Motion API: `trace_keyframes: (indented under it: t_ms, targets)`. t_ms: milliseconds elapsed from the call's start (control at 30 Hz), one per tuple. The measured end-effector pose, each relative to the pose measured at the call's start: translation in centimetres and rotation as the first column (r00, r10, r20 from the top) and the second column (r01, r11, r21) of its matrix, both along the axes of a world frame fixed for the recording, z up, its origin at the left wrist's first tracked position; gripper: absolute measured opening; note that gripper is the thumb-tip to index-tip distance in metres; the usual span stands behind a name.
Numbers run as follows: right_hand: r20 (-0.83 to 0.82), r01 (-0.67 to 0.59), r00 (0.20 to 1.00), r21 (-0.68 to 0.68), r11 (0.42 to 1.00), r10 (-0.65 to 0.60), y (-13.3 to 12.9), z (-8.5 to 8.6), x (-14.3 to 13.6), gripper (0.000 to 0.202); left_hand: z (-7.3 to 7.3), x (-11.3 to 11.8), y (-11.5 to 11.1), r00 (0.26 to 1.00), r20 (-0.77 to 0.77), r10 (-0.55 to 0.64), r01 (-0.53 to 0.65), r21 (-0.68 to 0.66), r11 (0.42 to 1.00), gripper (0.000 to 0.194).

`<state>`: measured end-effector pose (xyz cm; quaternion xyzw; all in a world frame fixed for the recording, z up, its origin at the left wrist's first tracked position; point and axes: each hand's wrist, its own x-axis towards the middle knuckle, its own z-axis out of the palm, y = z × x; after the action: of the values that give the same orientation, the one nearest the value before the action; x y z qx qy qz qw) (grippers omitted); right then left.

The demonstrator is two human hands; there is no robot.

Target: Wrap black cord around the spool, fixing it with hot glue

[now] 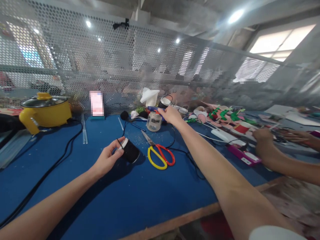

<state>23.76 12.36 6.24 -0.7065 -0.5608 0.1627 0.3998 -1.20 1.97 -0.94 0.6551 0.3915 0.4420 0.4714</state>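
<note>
My left hand [108, 156] is closed on the white rim of a small black-covered cup [130, 151], which is tilted on its side just over the blue table. A thin black cord loops up from the cup by my fingertips. Farther away, my right hand [172, 116] grips a blue glue gun [153, 108] at the mouth of a clear glass jar [153, 122]. Most of the glue gun's handle is hidden by my fingers. Between my hands lie scissors [161, 156] with one yellow and one red handle, blades partly apart.
A yellow electric pot [46, 110] and a propped phone [96, 103] stand at the back left. Clear glue sticks [84, 130] lie nearby. Cables cross the table. To the right are a purple power strip [243, 155], craft pieces [225, 115] and another person's arm [282, 163].
</note>
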Motion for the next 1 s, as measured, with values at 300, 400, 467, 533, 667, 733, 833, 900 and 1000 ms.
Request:
trace_keyframes:
  t_ms: [300, 400, 467, 533, 667, 733, 833, 900, 1000]
  targets:
    - [0.405, -0.721, 0.640, 0.024, 0.692, 0.653, -7.0, -1.5, -9.0, 0.049, -0.2, 0.2, -0.2, 0.989, -0.147, 0.016, 0.002, 0.120, 0.993, 0.019]
    - [0.351, -0.725, 0.634, -0.039, 0.687, 0.689, -7.1, -2.6, -11.1, 0.054, -0.1, 0.2, -0.2, 0.974, -0.221, 0.049, -0.015, 0.151, 0.988, 0.018]
    - [0.277, -0.719, 0.660, -0.034, 0.694, 0.698, -6.8, -3.0, -11.6, 0.043, -0.1, 0.1, -0.2, 0.971, -0.229, 0.069, -0.031, 0.167, 0.985, 0.015]
    - [0.168, -0.736, 0.662, -0.042, 0.676, 0.731, -6.7, -3.2, -11.6, 0.031, -0.1, 0.1, -0.2, 0.970, -0.226, 0.085, -0.047, 0.167, 0.985, 0.015]
    - [-0.067, -0.752, 0.659, -0.020, 0.659, 0.749, -7.2, -3.4, -11.1, 0.023, 0.0, 0.2, -0.2, 0.980, -0.191, 0.061, -0.029, 0.166, 0.986, 0.020]
    - [-0.155, -0.728, 0.677, 0.000, 0.686, 0.719, -7.5, -3.7, -10.8, 0.016, 0.0, 0.3, -0.2, 0.984, -0.176, 0.037, -0.003, 0.186, 0.982, 0.016]
    - [-0.241, -0.692, 0.692, 0.046, 0.720, 0.680, -7.7, -4.1, -10.5, 0.009, 0.1, 0.4, -0.3, 0.985, -0.171, 0.027, 0.008, 0.201, 0.980, 0.014]
    - [-0.283, -0.679, 0.681, 0.100, 0.727, 0.676, -7.8, -4.2, -10.3, 0.009, 0.1, 0.4, -0.4, 0.988, -0.155, 0.026, 0.002, 0.180, 0.984, 0.016]
    - [-0.299, -0.666, 0.661, 0.187, 0.722, 0.688, -8.0, -4.2, -9.6, 0.011, 0.1, 0.3, -0.3, 0.991, -0.134, 0.015, 0.002, 0.122, 0.993, 0.017]
